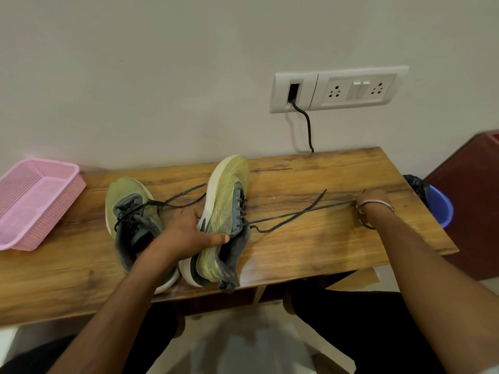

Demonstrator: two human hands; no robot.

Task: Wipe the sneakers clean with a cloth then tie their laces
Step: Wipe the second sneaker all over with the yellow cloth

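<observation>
Lace tensioning on the second sneaker, seen from the head camera. The wooden surface [310,247] carries both shoes near its front edge, with a pink basket [35,201] at its far left. No cloth can be made out, so the wiping appears finished and the tying step under way; this is a judgement.

The left sneaker [132,211] stands upright on its sole, its laces loose and trailing toward the middle. The right sneaker [221,211] is tipped onto its side, sole facing left and eyelets facing right.

The left hand [189,233] lies over the tipped shoe's collar, thumb stretched along the upper and fingers curled round the edge, pinning it in place. The right hand [370,201], wearing a bangle, is well out to the right with its fingers closed on one dark lace [297,211], drawn taut from the eyelets. The other end lies slack on the wood below it.

To do the step well: keep the shoe pinned so the pull tightens the eyelets rather than dragging the shoe; then gather the slack end, match both lengths, and set the shoe upright before knotting.
</observation>
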